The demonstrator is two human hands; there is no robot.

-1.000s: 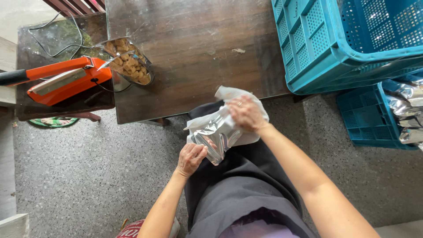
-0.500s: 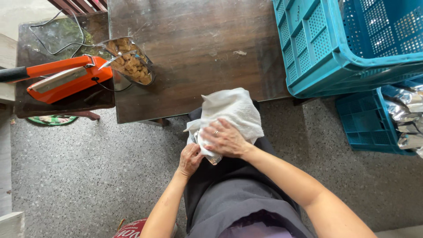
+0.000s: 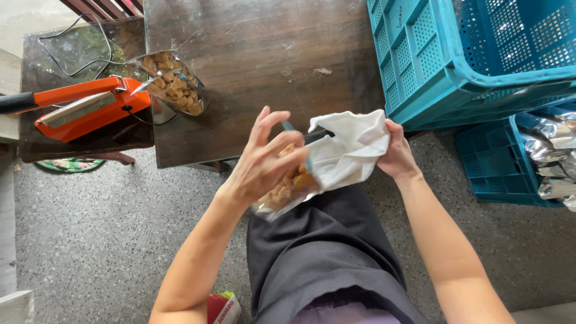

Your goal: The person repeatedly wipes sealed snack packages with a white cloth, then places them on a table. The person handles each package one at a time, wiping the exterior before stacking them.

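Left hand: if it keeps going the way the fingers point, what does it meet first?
The left hand holds a clear snack pouch, fingers pointing up-frame. Straight on, it would probably meet the dark wooden table first, at its near edge. Depth is unclear, so it might pass just above the tabletop.

1. The cloth [image 3: 351, 150] looks like soft, matt white fabric.
2. The snack bag [image 3: 287, 193] is clear, glossy plastic.
3. The surface [image 3: 264, 54] is dark, worn wood.
4. The crate [image 3: 480, 54] is moulded blue plastic.
5. The floor [image 3: 108, 234] is speckled stone.
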